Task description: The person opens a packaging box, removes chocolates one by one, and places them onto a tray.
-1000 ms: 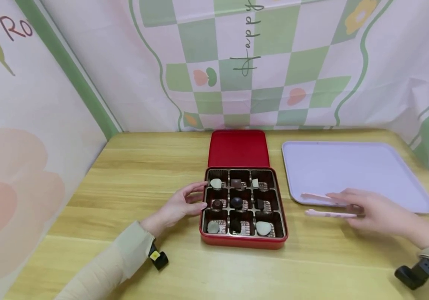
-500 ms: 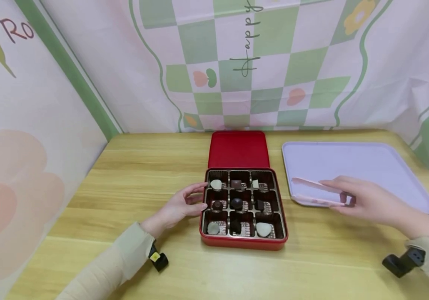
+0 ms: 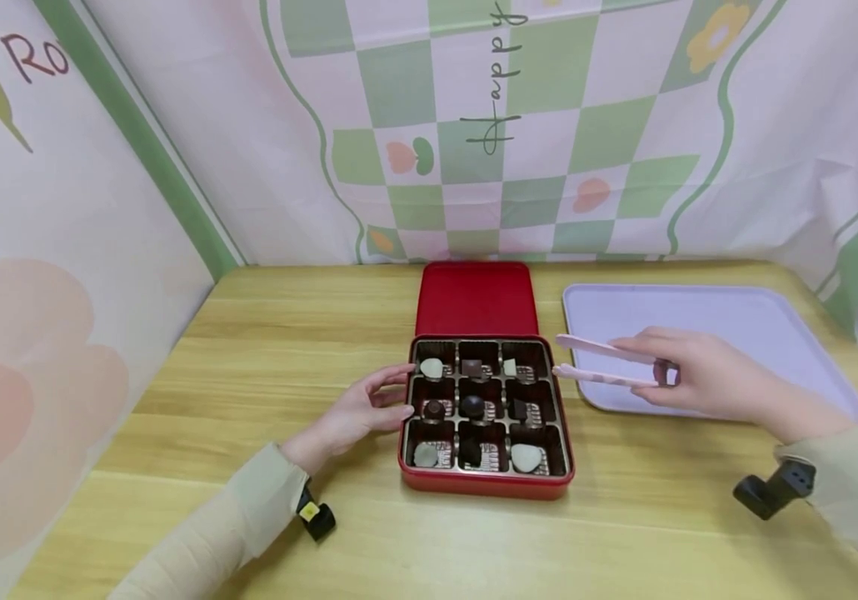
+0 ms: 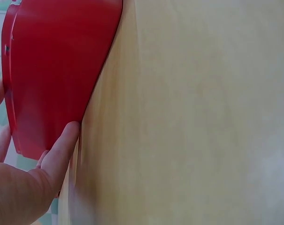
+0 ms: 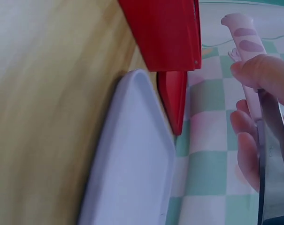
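Observation:
A red tin box (image 3: 486,486) holds a brown tray divided into several compartments, with single white and dark chocolates in them, such as a dark round chocolate (image 3: 473,407) and a white chocolate (image 3: 526,457). My left hand (image 3: 354,412) touches the box's left side; the left wrist view shows the thumb (image 4: 62,150) straight against the red wall and other fingertips by the rim. In my right hand (image 3: 706,375) I grip a pair of pink tongs (image 3: 605,378) with spread arms. Their tips hover by the box's right rim, near the upper right compartment.
A red lid (image 3: 477,298) lies behind the box, against its back edge. To the right is a lilac tray (image 3: 706,312), partly covered by my right hand in the head view. All stand on a wooden table (image 3: 294,333), with a patterned cloth (image 3: 466,192) hanging behind it.
My right hand has moved left with the tongs, from the tray's front edge to beside the box's right rim. The left hand and the box stay in place.

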